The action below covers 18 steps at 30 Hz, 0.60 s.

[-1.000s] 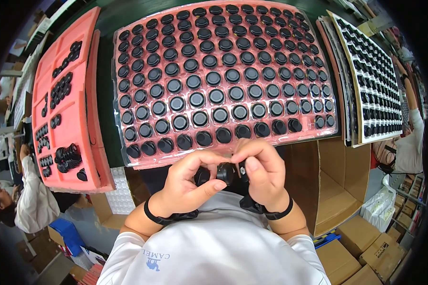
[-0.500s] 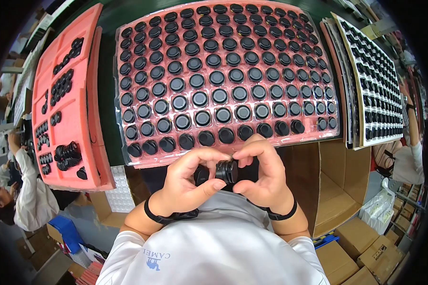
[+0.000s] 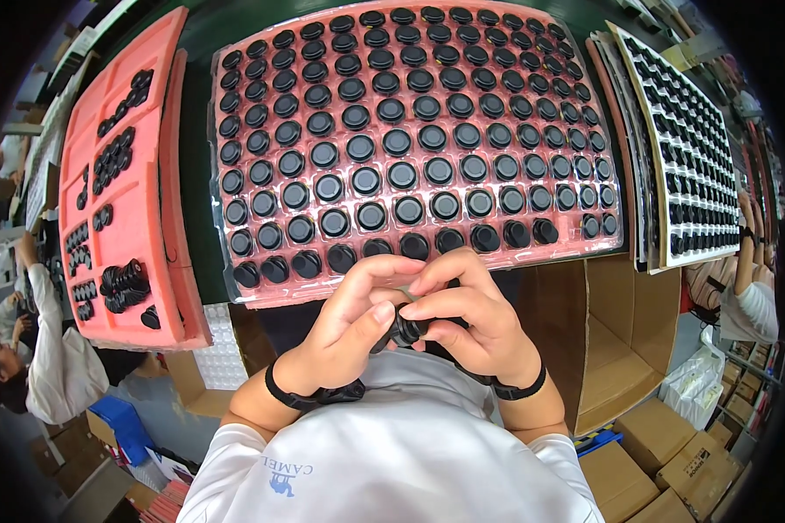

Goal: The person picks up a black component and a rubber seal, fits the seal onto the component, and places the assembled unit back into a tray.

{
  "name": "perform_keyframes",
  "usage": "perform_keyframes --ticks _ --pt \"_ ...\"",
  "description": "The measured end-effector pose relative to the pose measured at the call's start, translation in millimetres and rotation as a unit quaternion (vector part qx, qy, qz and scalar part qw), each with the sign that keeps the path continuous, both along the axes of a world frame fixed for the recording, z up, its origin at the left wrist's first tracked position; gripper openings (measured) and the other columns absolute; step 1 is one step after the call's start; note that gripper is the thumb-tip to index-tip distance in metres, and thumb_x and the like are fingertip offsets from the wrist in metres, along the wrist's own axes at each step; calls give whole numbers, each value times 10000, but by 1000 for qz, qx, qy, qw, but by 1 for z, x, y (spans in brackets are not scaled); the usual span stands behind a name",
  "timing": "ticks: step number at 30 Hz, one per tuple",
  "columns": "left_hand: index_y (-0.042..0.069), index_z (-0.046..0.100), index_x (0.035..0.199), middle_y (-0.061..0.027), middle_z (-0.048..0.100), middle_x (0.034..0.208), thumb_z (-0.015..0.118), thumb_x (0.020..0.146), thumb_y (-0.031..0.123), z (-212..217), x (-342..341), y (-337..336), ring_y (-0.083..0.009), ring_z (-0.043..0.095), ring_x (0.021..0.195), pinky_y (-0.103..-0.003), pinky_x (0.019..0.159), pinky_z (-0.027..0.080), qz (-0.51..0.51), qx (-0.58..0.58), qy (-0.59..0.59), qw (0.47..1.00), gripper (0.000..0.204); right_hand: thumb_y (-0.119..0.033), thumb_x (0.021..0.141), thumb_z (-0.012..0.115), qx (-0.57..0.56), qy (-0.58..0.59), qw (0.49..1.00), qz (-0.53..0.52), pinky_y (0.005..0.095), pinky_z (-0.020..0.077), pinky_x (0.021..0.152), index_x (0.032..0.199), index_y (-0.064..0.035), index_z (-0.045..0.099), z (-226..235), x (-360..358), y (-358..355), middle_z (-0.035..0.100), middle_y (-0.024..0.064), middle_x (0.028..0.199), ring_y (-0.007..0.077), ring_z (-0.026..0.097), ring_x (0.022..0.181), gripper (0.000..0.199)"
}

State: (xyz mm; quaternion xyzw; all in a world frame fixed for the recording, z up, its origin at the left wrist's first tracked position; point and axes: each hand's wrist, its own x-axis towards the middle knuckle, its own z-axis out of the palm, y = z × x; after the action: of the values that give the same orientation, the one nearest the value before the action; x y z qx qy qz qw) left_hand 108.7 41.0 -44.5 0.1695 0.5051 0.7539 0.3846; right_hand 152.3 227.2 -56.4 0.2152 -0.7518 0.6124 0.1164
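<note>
Both hands meet in front of my chest around a small black cylindrical part point(image 3: 405, 331), lens-like in shape. My left hand point(image 3: 351, 321) is closed on it from the left, thumb on the near side. My right hand point(image 3: 475, 315) pinches it from the right with thumb and forefinger. My fingers hide much of the part, and whether it is one piece or two I cannot tell. Just beyond my hands lies a clear plastic tray point(image 3: 576, 234) over pink sheeting, with rows of similar black round parts point(image 3: 408, 210); one pocket near its front right holds none.
At the left, a pink foam tray point(image 3: 170, 301) carries clusters of small black rings and discs point(image 3: 124, 286). A white tray point(image 3: 672, 248) of black parts stands at the right on stacked trays. Cardboard boxes point(image 3: 619, 383) sit below right. Other people point(image 3: 61, 357) work at both sides.
My hands have drawn closer together around the black part and turned it. The right fingers now press on it, where before they were spread beside it.
</note>
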Motion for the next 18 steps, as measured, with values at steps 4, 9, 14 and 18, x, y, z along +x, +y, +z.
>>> perform_keyframes --ticks 4,9,14,18 --pt "15 305 1330 -122 564 1120 405 974 240 -6 -1 2 -112 555 909 -203 628 423 -31 18 -18 999 433 -195 857 639 17 11 1000 4 323 409 806 1007 -70 636 1 2 4 531 92 1007 232 506 903 195" --pt "14 317 1312 -123 537 1129 437 947 185 -4 -1 10 -129 535 934 -234 698 430 -2 -22 3 1000 420 -185 853 644 38 -13 999 -25 335 402 827 1000 -40 624 4 9 21 539 92 1001 226 507 915 207" --pt "16 334 1281 -116 503 1112 502 859 41 -19 -4 3 -162 505 963 -291 822 411 -36 20 79 996 455 6 792 645 16 -39 959 -281 277 440 777 1000 -10 624 4 22 58 570 94 961 186 542 847 210" --pt "27 336 1271 -118 477 1126 526 803 -49 -20 -2 5 -181 493 978 -324 881 398 -29 12 105 994 511 -19 846 595 93 -66 903 -414 270 420 820 1031 18 598 -9 33 96 571 90 998 167 533 887 189"
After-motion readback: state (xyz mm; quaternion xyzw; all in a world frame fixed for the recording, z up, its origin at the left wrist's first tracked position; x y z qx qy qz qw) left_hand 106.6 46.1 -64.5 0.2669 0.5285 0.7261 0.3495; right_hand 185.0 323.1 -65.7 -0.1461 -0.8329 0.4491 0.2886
